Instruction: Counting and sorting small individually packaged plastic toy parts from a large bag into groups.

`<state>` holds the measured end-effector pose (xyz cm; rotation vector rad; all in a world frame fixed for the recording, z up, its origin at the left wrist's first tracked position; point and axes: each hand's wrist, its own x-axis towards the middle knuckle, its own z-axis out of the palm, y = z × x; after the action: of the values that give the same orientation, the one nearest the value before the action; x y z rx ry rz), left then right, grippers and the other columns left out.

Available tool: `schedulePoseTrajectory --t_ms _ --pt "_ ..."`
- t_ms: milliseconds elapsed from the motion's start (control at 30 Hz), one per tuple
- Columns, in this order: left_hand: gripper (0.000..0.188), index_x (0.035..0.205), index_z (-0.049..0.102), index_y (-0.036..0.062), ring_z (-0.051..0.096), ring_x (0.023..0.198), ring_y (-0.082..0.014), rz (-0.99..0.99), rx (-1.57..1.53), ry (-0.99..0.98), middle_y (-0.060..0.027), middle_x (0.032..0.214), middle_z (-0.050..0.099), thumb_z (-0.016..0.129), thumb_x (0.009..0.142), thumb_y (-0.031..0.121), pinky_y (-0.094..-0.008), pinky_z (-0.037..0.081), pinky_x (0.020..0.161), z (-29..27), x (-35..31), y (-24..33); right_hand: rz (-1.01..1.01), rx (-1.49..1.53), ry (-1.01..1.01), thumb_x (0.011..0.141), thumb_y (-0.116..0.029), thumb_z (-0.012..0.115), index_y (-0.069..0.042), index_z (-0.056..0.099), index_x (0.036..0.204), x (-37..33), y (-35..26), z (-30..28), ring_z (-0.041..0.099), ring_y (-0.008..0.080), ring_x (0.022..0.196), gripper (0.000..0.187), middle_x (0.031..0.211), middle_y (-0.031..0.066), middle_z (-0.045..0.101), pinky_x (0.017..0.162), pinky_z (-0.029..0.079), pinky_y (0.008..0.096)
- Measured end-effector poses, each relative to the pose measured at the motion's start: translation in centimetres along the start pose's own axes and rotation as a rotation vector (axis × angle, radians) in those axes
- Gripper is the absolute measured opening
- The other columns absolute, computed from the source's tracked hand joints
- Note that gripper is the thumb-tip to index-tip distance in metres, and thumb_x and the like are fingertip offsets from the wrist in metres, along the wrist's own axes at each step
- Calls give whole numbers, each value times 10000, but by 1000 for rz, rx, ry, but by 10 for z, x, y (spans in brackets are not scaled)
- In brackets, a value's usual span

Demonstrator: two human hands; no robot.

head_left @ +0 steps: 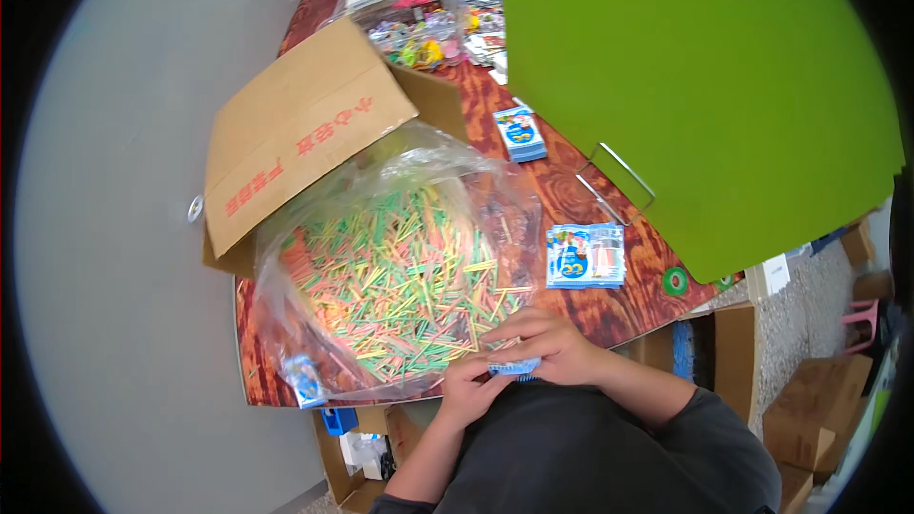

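Close to my body at the table's near edge, my left hand (467, 390) and my right hand (554, 346) are closed on a small blue-and-white packet (515, 367). My fingers cover much of it, so its contents cannot be made out. Just beyond my hands spreads a heap of thin pink, green and yellow sticks (400, 276) on a clear plastic bag (419, 164). To the right of the heap lie flat blue-and-white printed packets (585, 256). Farther back sits a neat stack of similar blue packets (520, 133). Another blue packet (305, 381) rests at the near left corner.
An opened cardboard box (305, 128) leans over the heap's far left side. A large green board (705, 86) with a metal handle (624, 176) covers the table's right. Clear bins of small colourful items (419, 33) stand at the back. A green tape roll (675, 281) lies right.
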<state>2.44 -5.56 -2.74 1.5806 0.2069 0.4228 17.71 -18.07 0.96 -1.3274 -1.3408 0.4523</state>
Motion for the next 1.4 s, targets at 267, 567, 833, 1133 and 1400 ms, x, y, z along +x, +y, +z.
schedulePoseTrajectory --t_ms 267,567,833,1133,1400 --pt "218 1000 723 -8 642 795 -79 -238 -89 -24 -47 894 713 781 790 8 -228 496 684 -5 -9 -7 209 -8 -39 788 -66 756 -108 734 1113 -10 -2 -7 642 235 1003 329 1046 65 702 857 490 354" --pt "272 1113 646 -16 658 913 -164 -173 187 274 -100 1022 667 666 843 -46 -288 538 814 -51 -27 8 684 -5 442 805 -17 763 36 591 1196 -26 60 -124 670 141 892 430 990 92 700 768 563 306" --pt "193 1091 634 -35 625 950 -161 -83 574 702 -80 1050 635 611 900 -15 -274 487 862 -158 -63 6 562 -837 365 750 -114 783 -73 627 1200 -25 60 -127 579 323 1068 478 1121 131 622 948 464 402" --pt "468 1196 578 -89 518 1167 -449 -439 1361 692 -296 1191 572 678 806 149 -489 412 1016 -246 -116 -18 282 -686 253 787 -148 750 -58 653 1036 -23 38 -46 572 322 1029 282 1083 123 592 910 448 419" --pt "144 850 648 -48 645 817 -440 -601 1507 798 -233 911 671 593 732 13 -492 521 718 -216 -96 -14 140 -638 20 782 -194 734 -90 665 1051 -16 39 12 561 304 1049 296 1105 99 588 899 438 441"
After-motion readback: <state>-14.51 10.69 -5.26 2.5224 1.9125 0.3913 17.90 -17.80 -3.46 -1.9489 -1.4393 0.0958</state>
